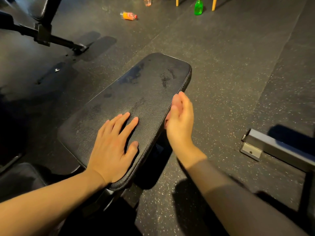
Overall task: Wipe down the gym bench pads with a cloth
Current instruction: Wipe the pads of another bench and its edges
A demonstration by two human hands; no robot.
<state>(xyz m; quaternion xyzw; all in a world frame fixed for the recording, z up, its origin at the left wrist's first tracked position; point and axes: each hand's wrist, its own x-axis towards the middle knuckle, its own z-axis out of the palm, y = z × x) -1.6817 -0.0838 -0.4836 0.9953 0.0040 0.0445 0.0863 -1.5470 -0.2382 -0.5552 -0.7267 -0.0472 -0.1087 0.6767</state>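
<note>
A black padded bench pad (144, 92) runs away from me in the middle of the view, with dark damp streaks on its far half. My left hand (112, 149) lies flat on the pad's near end, fingers spread and straight. My right hand (180, 123) is against the pad's right side edge, fingers roughly straight and pointing forward, slightly blurred. No cloth shows in either hand or anywhere in the frame.
Another bench's black frame (51, 38) stands at the upper left, and a grey metal foot (255, 147) at the right. On the speckled rubber floor lie an orange bottle (129, 16) and a green bottle (198, 7) beside yellow chair legs (214, 4).
</note>
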